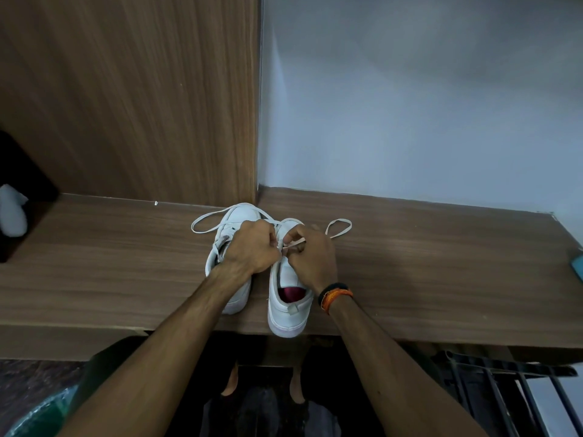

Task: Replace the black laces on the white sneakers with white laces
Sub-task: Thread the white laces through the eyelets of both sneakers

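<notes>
Two white sneakers stand side by side on a wooden shelf [410, 263], toes toward the wall. The right sneaker [288, 305] has a red lining and its heel hangs over the front edge. My left hand [252, 247] lies curled over the left sneaker [235, 216] and grips a white lace [206, 223] that loops out to the left. My right hand [310, 258] pinches a white lace end over the right sneaker's eyelets. Another loop of white lace [339, 228] lies to the right. I see no black lace.
A wood-grain panel [132, 99] rises behind on the left, and a pale wall [426, 99] on the right. A white object [12, 209] sits in a dark recess at far left. A teal object [577, 264] lies at the right edge. Dark slats [504, 392] stand below.
</notes>
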